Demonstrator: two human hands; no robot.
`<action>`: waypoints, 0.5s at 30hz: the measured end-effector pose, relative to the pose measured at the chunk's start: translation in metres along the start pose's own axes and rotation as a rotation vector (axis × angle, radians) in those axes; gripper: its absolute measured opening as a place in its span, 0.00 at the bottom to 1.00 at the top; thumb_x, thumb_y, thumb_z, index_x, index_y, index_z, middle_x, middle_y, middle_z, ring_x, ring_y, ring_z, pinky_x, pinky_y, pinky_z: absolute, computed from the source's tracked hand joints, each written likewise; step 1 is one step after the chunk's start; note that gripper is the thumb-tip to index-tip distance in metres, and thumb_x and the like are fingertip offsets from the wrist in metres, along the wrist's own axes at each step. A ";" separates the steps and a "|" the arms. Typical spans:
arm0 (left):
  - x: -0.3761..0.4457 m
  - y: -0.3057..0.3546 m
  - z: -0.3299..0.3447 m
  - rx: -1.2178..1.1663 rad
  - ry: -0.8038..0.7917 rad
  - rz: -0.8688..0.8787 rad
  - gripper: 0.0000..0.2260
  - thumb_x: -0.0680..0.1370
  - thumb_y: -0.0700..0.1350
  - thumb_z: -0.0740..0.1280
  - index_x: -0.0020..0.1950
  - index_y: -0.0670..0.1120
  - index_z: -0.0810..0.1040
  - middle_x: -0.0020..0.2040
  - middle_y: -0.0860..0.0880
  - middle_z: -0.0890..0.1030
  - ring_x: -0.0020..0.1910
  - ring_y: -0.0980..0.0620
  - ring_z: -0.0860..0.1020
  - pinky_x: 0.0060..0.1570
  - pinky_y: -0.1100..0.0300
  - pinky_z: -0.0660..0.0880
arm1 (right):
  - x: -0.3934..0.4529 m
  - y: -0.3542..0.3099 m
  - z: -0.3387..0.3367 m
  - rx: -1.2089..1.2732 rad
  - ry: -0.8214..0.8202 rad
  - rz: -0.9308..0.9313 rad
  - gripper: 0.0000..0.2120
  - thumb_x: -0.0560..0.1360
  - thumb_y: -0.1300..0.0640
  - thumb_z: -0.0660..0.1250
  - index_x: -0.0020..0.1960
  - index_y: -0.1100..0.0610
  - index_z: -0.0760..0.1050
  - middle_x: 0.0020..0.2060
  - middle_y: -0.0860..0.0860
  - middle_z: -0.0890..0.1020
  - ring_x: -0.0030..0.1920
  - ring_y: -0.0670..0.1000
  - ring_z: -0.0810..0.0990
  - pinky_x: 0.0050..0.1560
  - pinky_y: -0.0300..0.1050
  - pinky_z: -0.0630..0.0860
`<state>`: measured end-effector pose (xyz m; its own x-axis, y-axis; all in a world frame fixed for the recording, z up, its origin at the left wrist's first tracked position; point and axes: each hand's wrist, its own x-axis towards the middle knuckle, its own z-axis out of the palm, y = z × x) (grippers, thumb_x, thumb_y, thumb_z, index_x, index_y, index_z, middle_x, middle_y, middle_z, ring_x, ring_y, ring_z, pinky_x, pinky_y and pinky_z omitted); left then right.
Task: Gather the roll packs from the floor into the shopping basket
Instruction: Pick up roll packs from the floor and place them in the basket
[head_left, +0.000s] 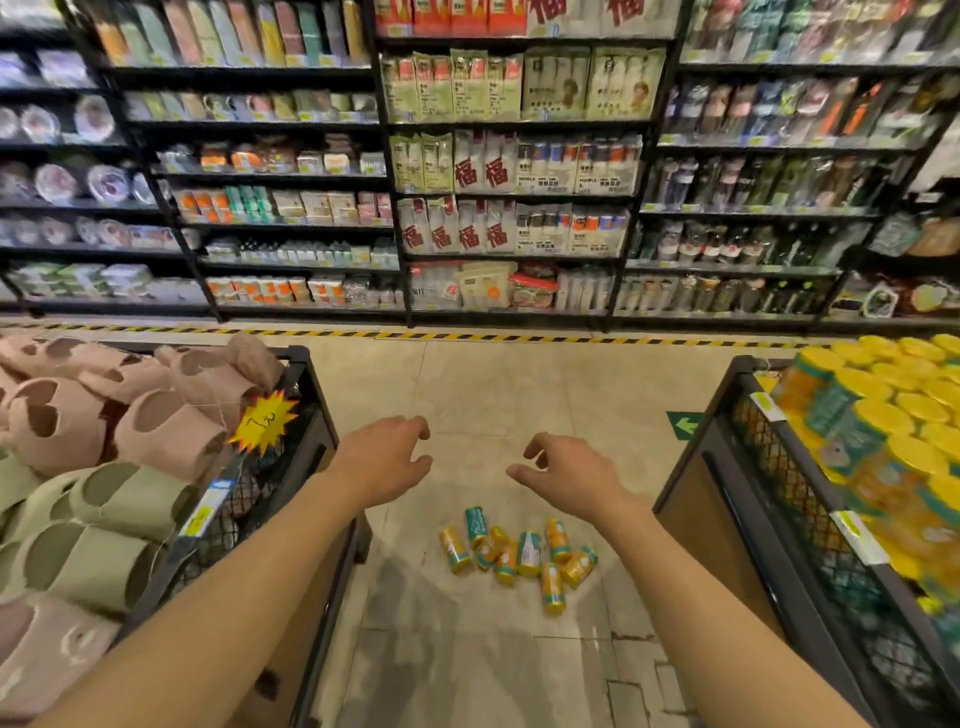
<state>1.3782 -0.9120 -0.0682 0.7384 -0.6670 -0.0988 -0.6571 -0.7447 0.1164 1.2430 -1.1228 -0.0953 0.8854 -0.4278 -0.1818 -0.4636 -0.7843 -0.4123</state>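
Observation:
Several small yellow-and-teal roll packs (519, 553) lie in a loose heap on the beige floor between two display bins. My left hand (387, 460) and my right hand (569, 475) are stretched out in front of me, high above the heap, fingers apart and curled, holding nothing. No shopping basket is in view.
A black mesh bin (306, 415) of pink and green slippers stands on the left. Another black mesh bin (748, 405) on the right holds stacked yellow-lidded packs. Stocked shelves (509, 182) line the far side behind a yellow-black floor stripe (467, 336). A green arrow sticker (684, 424) marks the floor.

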 end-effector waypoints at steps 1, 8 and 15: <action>0.013 -0.001 0.000 0.003 -0.001 0.002 0.19 0.81 0.57 0.62 0.69 0.53 0.71 0.62 0.51 0.79 0.59 0.49 0.78 0.53 0.50 0.78 | 0.012 0.001 -0.001 0.004 -0.001 0.004 0.24 0.76 0.32 0.64 0.63 0.46 0.76 0.58 0.46 0.82 0.60 0.52 0.79 0.53 0.50 0.73; 0.108 -0.031 0.015 -0.074 -0.074 -0.014 0.19 0.80 0.59 0.62 0.69 0.54 0.71 0.61 0.52 0.79 0.58 0.48 0.78 0.55 0.48 0.78 | 0.098 -0.003 -0.003 0.022 -0.018 0.029 0.24 0.76 0.33 0.64 0.64 0.47 0.76 0.59 0.47 0.82 0.60 0.52 0.79 0.54 0.50 0.73; 0.222 -0.089 0.041 -0.146 -0.128 -0.016 0.19 0.81 0.59 0.61 0.70 0.54 0.70 0.62 0.52 0.78 0.59 0.50 0.77 0.51 0.54 0.73 | 0.210 -0.017 0.006 0.020 -0.052 0.100 0.24 0.76 0.33 0.64 0.64 0.47 0.75 0.59 0.47 0.81 0.61 0.51 0.78 0.53 0.50 0.73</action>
<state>1.5946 -0.9945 -0.1408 0.7171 -0.6594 -0.2257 -0.6097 -0.7505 0.2550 1.4369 -1.1967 -0.1319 0.8355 -0.4792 -0.2689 -0.5495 -0.7295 -0.4073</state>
